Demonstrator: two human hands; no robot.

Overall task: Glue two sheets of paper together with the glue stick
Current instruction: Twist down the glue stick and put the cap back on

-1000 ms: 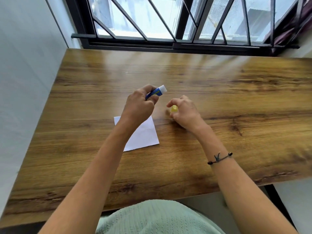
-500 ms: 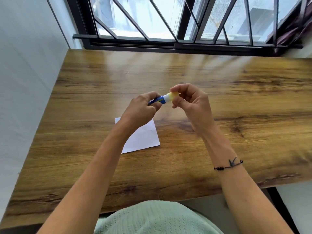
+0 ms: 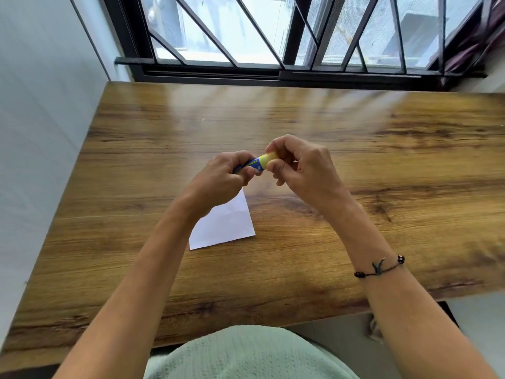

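Nearest us, white paper (image 3: 224,222) lies flat on the wooden worktop (image 3: 300,269), well back from its near edge; we see one sheet outline only, so gluing looks done or layered. Above it, our left hand (image 3: 218,184) grips the glue stick (image 3: 252,166), right hand (image 3: 303,170) fingers pinched on its yellow cap (image 3: 269,159). Beyond, bare worktop runs to the barred window (image 3: 273,36).

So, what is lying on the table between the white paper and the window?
Nothing in the head view: from the white paper to the window the table is bare wood. Both hands hold the glue stick above that stretch.
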